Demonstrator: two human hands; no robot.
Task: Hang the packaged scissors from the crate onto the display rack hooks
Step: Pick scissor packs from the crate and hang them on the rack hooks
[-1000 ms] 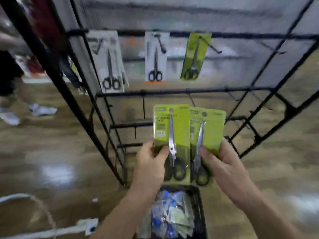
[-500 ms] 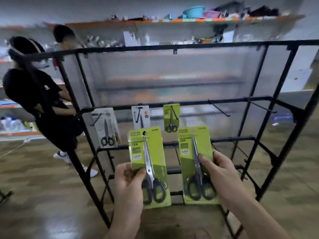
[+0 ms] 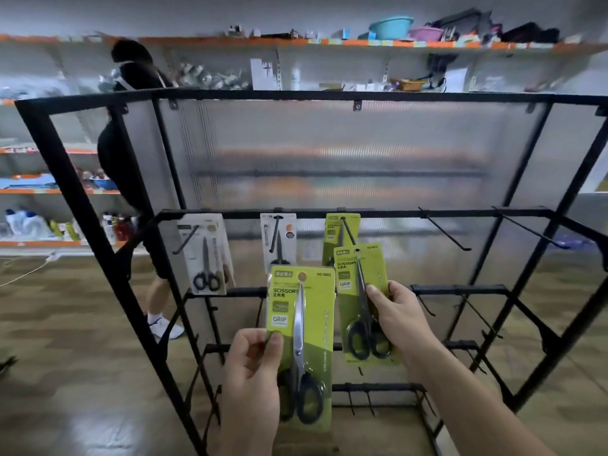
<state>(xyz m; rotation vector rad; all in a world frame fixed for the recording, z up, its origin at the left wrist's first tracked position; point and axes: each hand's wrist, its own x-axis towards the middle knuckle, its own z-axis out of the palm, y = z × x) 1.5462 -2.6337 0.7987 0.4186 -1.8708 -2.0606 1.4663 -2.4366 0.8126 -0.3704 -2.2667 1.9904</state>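
The left hand (image 3: 253,366) pinches the left edge of a green scissors pack (image 3: 301,327) at about mid-height, thumb on the printed face and fingers behind. The right hand (image 3: 399,315) pinches a second green pack (image 3: 358,291) by its right edge, with the thumb lying over the blade. Both packs are held upright in front of the display rack (image 3: 82,205), the left one nearer, the right one farther in and close under a hung green pack (image 3: 340,232).

These packs look light, probably thin card that flexes a little, with most of the weight low at the black handles. The glossy face could slide in a loose pinch. Gripping by a side edge below the middle seems right, since it leaves the hang hole (image 3: 302,276) at the top free for a hook.

On the middle rail, a white pack (image 3: 278,238) and a pale pack (image 3: 205,255) hang to the left. An empty hook (image 3: 444,230) and another (image 3: 529,230) jut out to the right. A ribbed translucent panel (image 3: 329,153) backs the rack. The crate is not in view.

The floor (image 3: 65,340) is shiny wood-look plank. Far behind, wall shelves (image 3: 329,44) carry basins and small goods, and a person in dark clothes (image 3: 131,143) stands at the far left.
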